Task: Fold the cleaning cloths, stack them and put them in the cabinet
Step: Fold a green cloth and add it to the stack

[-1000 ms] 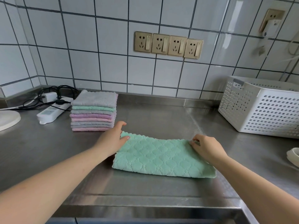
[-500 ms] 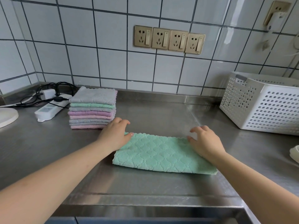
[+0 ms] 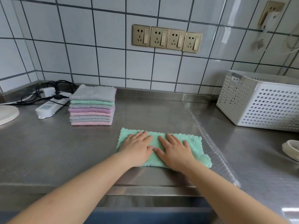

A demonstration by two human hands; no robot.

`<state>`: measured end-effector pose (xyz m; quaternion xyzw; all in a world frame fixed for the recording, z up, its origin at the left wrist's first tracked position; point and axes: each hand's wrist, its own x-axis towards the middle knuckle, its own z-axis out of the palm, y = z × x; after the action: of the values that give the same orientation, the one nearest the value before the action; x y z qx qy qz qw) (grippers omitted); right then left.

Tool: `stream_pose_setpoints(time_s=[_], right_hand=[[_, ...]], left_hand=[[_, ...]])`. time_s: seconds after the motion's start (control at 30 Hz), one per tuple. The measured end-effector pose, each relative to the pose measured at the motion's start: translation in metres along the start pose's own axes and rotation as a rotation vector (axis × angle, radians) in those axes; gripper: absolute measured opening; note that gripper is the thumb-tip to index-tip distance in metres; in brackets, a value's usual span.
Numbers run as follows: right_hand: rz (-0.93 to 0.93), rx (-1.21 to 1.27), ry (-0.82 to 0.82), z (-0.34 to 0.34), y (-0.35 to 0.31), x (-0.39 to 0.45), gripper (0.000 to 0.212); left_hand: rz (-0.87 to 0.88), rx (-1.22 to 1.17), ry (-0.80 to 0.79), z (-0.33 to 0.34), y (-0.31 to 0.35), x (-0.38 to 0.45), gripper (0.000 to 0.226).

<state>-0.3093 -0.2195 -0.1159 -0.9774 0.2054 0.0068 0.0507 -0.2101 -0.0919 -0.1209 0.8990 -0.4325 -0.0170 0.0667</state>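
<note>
Now, change: both hands have slid from the green cloth's [image 3: 193,145] ends to its middle.
Left hand [image 3: 137,147]: flat, fingers spread, pressing.
Right hand [image 3: 175,150]: the same, beside it.
Meaning: likely smoothing before the next fold.
Cloth: on the counter [image 3: 48,151], front-right of the folded stack [image 3: 92,105].
Hidden: cabinet unseen; basket [image 3: 262,102] contents unreadable.

Hidden or cut off:
- Green cloth [image 3: 192,145]: its middle lies covered under the left hand [image 3: 137,148] and right hand [image 3: 175,151].
- White basket [image 3: 262,104], far right of the right hand: cut by the right edge; contents not visible.
- Round white object [image 3: 7,113], far left of the left hand: cut by the left edge.
- Pale rimmed object [image 3: 291,150], right of the right hand: cut by the edge, kind unclear.
</note>
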Motion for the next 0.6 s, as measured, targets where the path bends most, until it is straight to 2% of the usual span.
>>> stream_pose_setpoints(time_s=[0.27,0.6], right_hand=[[0.093,-0.043,-0.02,-0.004,0.036,-0.01,0.077],[0.168,-0.022,-0.038,-0.006,0.059,-0.017,0.081]], left_hand=[[-0.078,0.017,-0.076,-0.009,-0.012,-0.007,0.065],[-0.097,0.017,-0.093,-0.009,-0.018,-0.009,0.067]])
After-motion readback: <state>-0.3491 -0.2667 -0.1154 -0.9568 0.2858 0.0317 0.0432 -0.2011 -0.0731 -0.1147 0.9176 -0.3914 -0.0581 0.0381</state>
